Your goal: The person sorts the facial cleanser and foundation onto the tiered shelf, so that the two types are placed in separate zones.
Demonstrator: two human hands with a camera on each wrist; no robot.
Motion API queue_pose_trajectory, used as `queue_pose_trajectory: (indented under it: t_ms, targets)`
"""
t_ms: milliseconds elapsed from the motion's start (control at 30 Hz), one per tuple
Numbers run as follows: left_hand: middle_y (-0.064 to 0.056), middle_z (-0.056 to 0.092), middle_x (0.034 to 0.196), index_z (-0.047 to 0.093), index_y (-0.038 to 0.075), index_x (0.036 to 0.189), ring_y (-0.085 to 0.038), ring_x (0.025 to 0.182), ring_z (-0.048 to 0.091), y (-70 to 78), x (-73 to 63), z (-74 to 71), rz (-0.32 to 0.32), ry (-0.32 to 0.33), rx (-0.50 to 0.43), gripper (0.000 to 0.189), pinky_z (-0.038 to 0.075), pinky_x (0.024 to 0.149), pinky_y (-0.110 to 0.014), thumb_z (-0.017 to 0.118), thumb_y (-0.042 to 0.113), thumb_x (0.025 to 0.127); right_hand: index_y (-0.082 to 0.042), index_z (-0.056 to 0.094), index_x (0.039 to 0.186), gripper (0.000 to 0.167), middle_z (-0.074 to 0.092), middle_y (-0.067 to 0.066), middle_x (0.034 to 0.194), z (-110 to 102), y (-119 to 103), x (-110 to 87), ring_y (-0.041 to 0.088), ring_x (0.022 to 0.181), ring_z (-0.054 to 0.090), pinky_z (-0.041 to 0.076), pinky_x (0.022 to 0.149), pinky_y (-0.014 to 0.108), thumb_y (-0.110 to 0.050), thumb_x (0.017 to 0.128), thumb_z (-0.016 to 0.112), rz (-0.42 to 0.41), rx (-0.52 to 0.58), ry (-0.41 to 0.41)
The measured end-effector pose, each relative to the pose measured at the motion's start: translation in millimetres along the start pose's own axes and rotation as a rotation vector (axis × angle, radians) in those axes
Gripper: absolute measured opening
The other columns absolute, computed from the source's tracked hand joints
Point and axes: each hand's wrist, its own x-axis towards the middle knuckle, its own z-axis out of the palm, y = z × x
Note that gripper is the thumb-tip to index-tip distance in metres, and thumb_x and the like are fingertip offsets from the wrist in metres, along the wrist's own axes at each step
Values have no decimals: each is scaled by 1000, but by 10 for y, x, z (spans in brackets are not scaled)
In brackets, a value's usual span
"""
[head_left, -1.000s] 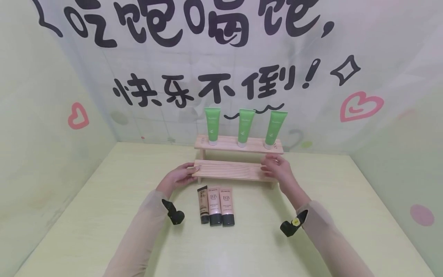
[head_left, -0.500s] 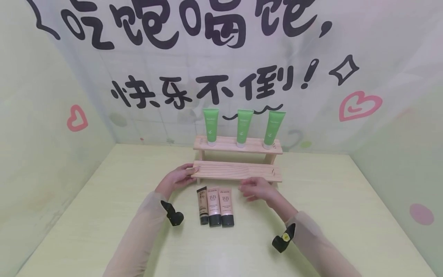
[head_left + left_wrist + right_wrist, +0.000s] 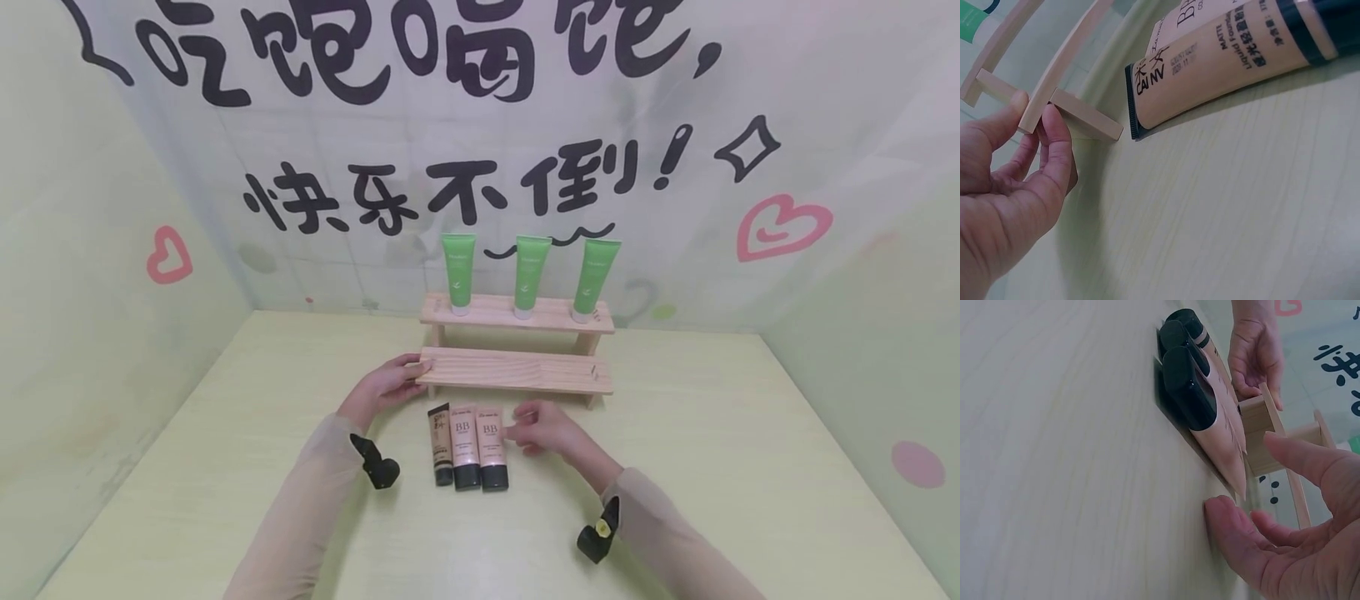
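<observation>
While the L hand (image 3: 386,385) pinches the L end of the wooden stand's lower shelf (image 3: 510,371), thumb on top & fingers bent underneath, the R hand (image 3: 547,429) hangs low over the table (image 3: 480,546), just R of the outermost pink BB tube (image 3: 491,442)! R thumb & fingers are spread, slightly bent, nothing in the gap; thumb tip's right by that tube's edge, can't tell if it's touching. L forearm slants up & in, sleeve (image 3: 300,508) to the wrist; R forearm angles in from the opp. side, hand turned L twd the tubes, w/ its black wrist cam (image 3: 598,537) below the palm.

Next along, further L of the R fingertips: second BB tube (image 3: 464,442), then the narrower brown tube (image 3: 440,446), all 3 lying side by side, black caps twd the person. That brown one's nearest the L fingers, below & R of them. Beyond both hands' fingers, three green tubes (image 3: 529,279) stand upright, spaced out along the upper shelf (image 3: 491,313).
</observation>
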Motion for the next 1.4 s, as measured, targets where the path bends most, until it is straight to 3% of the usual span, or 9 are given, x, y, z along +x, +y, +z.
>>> queue_pose_trajectory:
  t_ms: [300,667,1000,1400]
  targets:
    - [-6,47,100,21,3,143,-7,75,53,0,1,7,-9,5,1,57,48,65,-14,49,12,94,8,48,119,62,60,16,97,98,-52,-4,19,73,63,56,62,29,-19,71,77,18,-55,-4]
    - [-6,48,97,20,2,143,-7,73,53,-1,4,-3,-4,-5,5,58,49,64,-14,50,13,94,7,48,117,61,61,12,88,214,-156,-6,19,62,61,54,58,27,-19,70,77,58,-200,16]
    - [-6,49,98,20,2,143,-7,73,54,0,1,3,-5,-3,-1,59,49,64,-14,50,14,94,2,62,88,24,66,9,73,316,-221,-2,16,58,62,53,55,27,-13,73,73,25,-213,-10]
    - [-5,49,96,20,2,143,-7,72,54,5,-22,8,-5,6,3,59,49,63,-14,51,14,94,6,54,98,34,66,14,80,307,-180,41,18,60,64,55,55,29,-9,74,72,19,-140,-52]
